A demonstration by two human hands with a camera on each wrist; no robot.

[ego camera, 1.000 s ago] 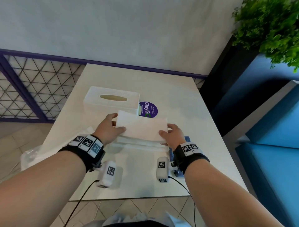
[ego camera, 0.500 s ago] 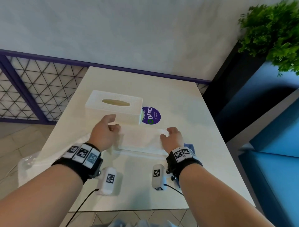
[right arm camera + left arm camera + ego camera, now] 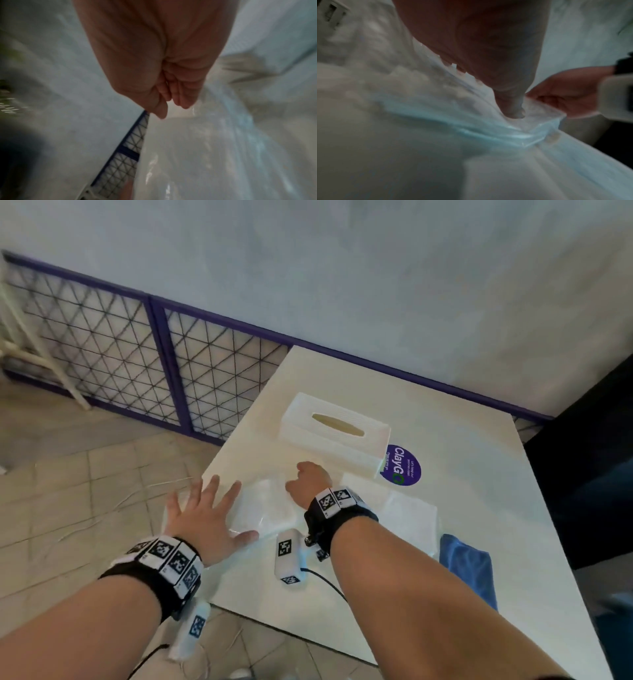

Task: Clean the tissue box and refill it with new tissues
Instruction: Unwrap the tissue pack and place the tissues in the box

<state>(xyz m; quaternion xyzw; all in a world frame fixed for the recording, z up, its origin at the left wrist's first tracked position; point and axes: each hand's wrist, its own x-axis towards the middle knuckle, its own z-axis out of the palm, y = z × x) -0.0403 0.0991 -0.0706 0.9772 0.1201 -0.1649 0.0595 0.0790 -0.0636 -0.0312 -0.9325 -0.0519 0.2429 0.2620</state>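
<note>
The white tissue box [image 3: 335, 436] with an oval slot stands at the back of the table [image 3: 445, 412]. A stack of white tissues [image 3: 407, 513] lies in front of it, with no hand on it. A clear plastic wrapper [image 3: 265, 508] lies at the table's left edge. My left hand [image 3: 205, 505] presses flat on it with its fingers spread; the left wrist view shows a fingertip [image 3: 513, 112] pushing into the plastic [image 3: 488, 128]. My right hand [image 3: 306, 479] is curled and pinches the wrapper's far end, seen in the right wrist view as bunched fingers [image 3: 171, 100] over the plastic [image 3: 197, 155].
A blue cloth [image 3: 467, 568] lies at the table's near right beside the tissues. A purple round sticker [image 3: 402, 465] sits by the box's right end. A purple mesh fence [image 3: 137, 371] and tiled floor [image 3: 68, 491] are to the left of the table.
Both hands let go of the tissue stack, which now lies on the table, and moved left onto the plastic wrapper. The head view has swung left.
</note>
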